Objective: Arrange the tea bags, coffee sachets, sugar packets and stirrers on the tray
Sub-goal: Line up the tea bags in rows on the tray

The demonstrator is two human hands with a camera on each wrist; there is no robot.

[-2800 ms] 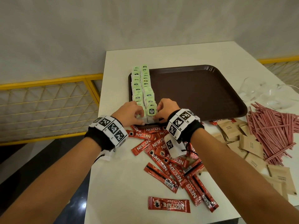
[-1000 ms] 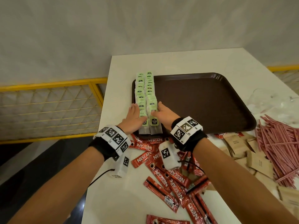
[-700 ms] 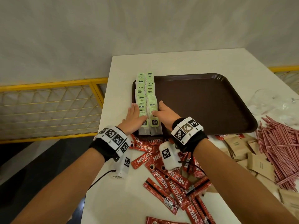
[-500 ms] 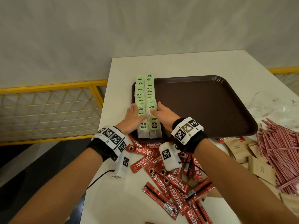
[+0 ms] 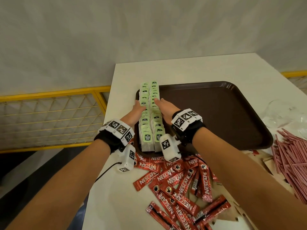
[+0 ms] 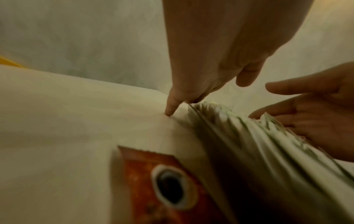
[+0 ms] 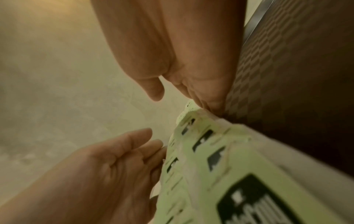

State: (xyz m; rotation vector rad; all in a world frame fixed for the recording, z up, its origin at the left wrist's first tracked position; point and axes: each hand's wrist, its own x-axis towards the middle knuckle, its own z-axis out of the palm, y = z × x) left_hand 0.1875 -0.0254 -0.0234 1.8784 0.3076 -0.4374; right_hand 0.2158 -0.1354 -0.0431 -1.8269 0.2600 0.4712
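While both flat, relaxed hands, left hand (image 5: 136, 109) and right hand (image 5: 164, 108), flank the two tea bag rows (image 5: 150, 117) along the tray (image 5: 216, 113)'s left edge, I'd squeeze evenly inward so neither row buckles or tips off that edge.
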